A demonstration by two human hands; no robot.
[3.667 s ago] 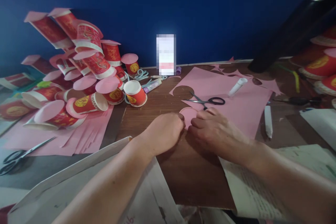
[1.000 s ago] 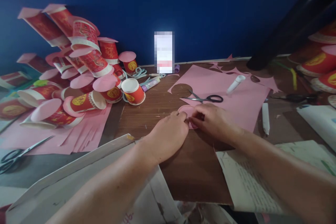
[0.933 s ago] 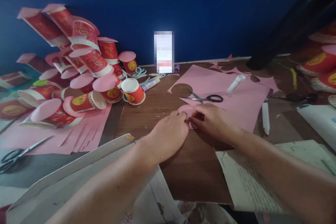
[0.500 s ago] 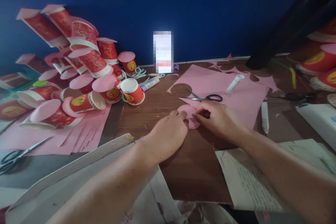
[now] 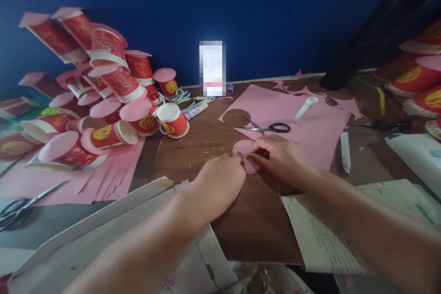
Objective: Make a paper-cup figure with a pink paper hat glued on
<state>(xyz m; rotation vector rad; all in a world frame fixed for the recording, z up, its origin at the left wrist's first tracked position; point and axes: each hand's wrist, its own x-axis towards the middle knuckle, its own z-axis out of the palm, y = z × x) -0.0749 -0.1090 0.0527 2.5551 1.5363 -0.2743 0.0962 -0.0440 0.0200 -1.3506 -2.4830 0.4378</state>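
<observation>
A round pink paper disc (image 5: pixel 245 147) with a raised or folded rim lies on the brown tabletop between my hands. My left hand (image 5: pixel 225 174) has its fingers curled together on the disc's near left edge. From the right, my right hand (image 5: pixel 280 156) pinches at the middle of the disc with thumb and forefinger; its other fingers are bent. Just beyond the disc, black-handled scissors (image 5: pixel 272 127) lie partly on a large pink paper sheet (image 5: pixel 310 147). A white glue stick (image 5: pixel 306 109) also rests on that sheet.
Red paper cups with pink discs (image 5: pixel 110 82) are piled at the left. An upright red cup (image 5: pixel 172 120) stands nearer the middle. Other scissors (image 5: pixel 29 204) lie at far left. A lit phone (image 5: pixel 212 69) leans against the blue wall. A white pen-like tube (image 5: pixel 345 152) lies at right.
The disc has shifted slightly toward me. My left fingers have slid a little down its edge, and my right hand has moved nearer to them, still pinching.
</observation>
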